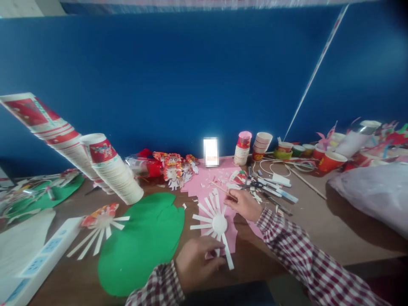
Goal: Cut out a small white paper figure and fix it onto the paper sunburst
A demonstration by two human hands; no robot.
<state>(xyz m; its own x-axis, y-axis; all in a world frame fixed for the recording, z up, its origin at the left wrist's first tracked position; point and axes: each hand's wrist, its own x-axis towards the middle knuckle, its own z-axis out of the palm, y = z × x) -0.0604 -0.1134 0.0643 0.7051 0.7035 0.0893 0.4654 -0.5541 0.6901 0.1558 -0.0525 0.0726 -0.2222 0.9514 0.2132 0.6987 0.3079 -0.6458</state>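
Observation:
A white paper cup cut into radiating strips (214, 221) lies flattened on a pink sheet (207, 180) in the middle of the table. My left hand (197, 259) pinches the near strips at its lower edge, fingers closed on them. My right hand (244, 205) rests at the cup's upper right with a thin wooden stick (223, 188) pinched between its fingers. Both sleeves are red-and-white checked.
A green paper leaf (143, 242) lies left of the cup, beside another cut cup (100, 227). Tilted cup stacks (108, 168) lean at left. Scissors and pens (267, 187) lie right. Bowls and cups (318, 155) sit far right, a plastic bag (372, 191) nearer. White box (38, 259).

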